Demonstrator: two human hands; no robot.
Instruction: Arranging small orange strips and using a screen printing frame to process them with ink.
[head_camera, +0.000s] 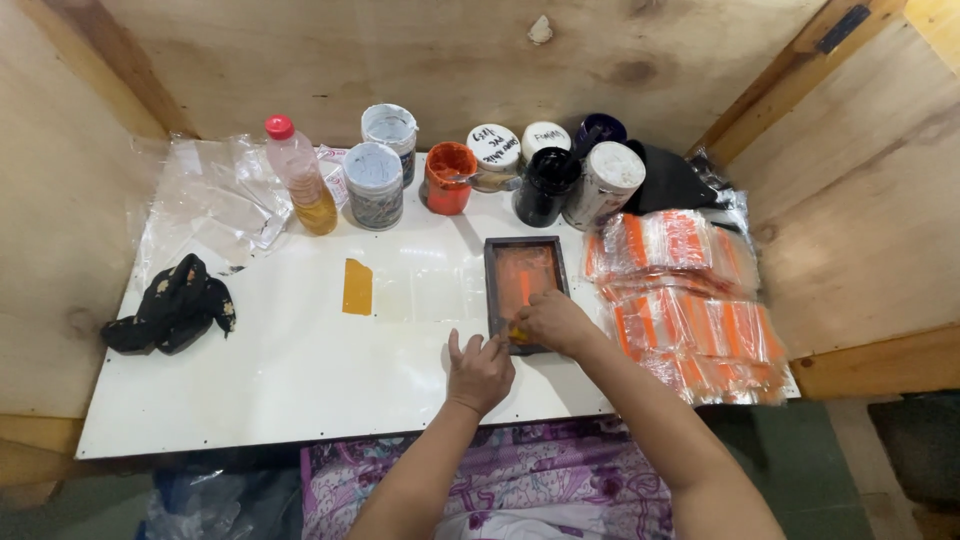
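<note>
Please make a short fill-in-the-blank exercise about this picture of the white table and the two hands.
1. The right hand rests on the near edge of the dark ____.
2. The bottle has a ____ cap.
3. The left hand lies flat on the ____ table.
4. The black cloth lies at the table's ____ side.

Missing words: frame; red; white; left

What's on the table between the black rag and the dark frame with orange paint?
In the head view, between the black rag and the dark frame lies one small orange rectangular sheet; otherwise only the white table.

Both hands (515, 345) on small dark-framed screen (526, 288)
</note>
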